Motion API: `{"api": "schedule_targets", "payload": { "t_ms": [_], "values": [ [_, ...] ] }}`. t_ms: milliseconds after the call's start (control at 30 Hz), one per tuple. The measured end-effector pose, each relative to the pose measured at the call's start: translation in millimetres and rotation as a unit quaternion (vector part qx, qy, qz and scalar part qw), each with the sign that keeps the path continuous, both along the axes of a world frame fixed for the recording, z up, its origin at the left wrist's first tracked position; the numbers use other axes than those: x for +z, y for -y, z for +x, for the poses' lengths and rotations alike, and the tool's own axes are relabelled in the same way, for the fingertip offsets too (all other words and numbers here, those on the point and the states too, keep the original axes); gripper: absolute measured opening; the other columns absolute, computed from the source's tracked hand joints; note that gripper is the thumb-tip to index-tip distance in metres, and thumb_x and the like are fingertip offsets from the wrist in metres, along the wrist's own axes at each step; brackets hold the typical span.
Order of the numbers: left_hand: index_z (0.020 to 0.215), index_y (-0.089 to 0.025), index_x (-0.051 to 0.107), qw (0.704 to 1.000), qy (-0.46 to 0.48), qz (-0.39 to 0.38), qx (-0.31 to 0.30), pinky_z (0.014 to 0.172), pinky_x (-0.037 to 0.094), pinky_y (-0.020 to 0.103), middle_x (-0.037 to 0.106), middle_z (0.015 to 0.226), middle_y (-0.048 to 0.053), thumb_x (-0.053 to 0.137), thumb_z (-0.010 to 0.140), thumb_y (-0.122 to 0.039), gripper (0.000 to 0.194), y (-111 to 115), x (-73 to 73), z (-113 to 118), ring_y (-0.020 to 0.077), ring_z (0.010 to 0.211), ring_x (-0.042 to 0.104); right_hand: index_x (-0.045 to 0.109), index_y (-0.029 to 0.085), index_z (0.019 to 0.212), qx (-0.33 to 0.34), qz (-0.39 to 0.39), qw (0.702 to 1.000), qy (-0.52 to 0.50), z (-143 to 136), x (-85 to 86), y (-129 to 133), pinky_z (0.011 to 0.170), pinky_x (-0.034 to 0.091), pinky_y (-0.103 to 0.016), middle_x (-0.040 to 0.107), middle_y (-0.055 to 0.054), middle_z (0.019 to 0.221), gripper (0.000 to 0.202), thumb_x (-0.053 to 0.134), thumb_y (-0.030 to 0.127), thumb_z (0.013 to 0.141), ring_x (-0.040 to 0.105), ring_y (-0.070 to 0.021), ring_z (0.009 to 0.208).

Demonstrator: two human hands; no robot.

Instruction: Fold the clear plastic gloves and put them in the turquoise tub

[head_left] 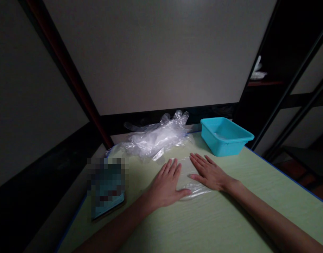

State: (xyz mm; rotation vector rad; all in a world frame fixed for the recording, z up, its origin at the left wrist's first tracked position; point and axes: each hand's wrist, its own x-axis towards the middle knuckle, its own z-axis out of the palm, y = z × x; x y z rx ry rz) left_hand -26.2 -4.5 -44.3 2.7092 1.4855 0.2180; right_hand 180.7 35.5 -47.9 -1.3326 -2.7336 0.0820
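A clear plastic glove or thin film (195,188) lies flat on the light green table (174,228); its exact shape is hard to make out. My left hand (166,184) rests palm down on its left side, fingers stretched out and thumb pointing right. On the right side my right hand (207,172) lies flat too, fingers extended. A loose pile of clear disposable plastic gloves (161,137) sits just beyond my hands, several glove fingers sticking up.
A turquoise plastic basin (225,140) stands at the table's back right. At the left edge lies a blurred flat object (108,191). Pale panels with dark frames (164,59) rise behind the table, and a dark shelf (265,83) is at the right.
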Motion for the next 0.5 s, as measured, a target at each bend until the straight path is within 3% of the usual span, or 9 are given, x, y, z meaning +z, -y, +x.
{"api": "schedule_targets", "payload": {
  "t_ms": [500],
  "values": [
    [0.133,-0.007,0.021,1.0,-0.027,-0.012,0.009,0.103,0.009,0.039,0.011,0.141,0.015,0.027,0.072,-0.071,0.088,1,3.3,1,0.0284,0.129,0.003,0.017,0.019,0.135,-0.062,0.011,0.998,0.002,12,-2.8,-3,0.1,0.017,-0.048,0.015,-0.008,0.141,0.07,0.016,0.062,0.081,0.013,-0.0265,0.128]
  ]
}}
